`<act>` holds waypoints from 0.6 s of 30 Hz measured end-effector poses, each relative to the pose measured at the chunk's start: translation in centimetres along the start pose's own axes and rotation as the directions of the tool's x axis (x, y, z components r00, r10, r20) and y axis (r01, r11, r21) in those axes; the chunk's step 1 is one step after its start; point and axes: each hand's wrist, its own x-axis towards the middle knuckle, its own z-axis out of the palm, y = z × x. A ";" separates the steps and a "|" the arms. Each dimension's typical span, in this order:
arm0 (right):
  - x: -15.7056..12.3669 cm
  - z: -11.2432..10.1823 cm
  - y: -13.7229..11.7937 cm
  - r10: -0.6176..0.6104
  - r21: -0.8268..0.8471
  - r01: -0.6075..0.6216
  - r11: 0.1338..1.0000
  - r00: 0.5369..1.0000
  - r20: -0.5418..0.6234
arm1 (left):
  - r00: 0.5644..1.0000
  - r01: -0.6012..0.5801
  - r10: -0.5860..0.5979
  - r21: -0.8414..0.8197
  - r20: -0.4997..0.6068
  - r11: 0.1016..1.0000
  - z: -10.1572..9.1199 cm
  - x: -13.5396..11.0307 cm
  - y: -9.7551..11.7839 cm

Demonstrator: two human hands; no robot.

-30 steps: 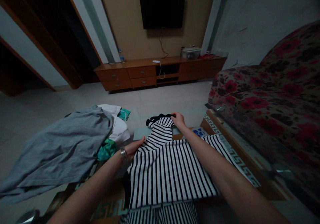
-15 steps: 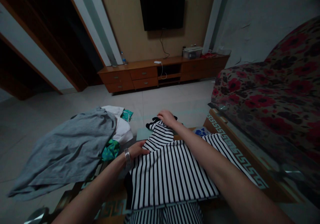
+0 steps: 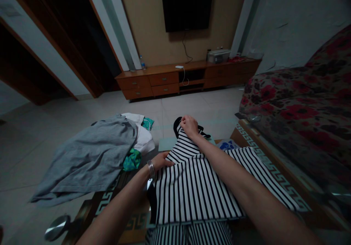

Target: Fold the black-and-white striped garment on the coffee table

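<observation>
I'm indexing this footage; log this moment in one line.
left hand: touching striped garment | right hand: gripping its far end | gray garment: lying at left

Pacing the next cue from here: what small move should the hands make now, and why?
I'd probably fold the black-trimmed far end of the striped garment over its body: the right hand is closed at that end, which juts past the body's far edge, and the left hand touches the cloth near its base.
</observation>
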 end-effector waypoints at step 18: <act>-9.4 -6.3 7.1 -0.046 0.259 0.086 0.962 0.987 -0.156 | 0.983 -0.005 0.040 0.193 -0.178 0.981 -0.3 -2.1 0.4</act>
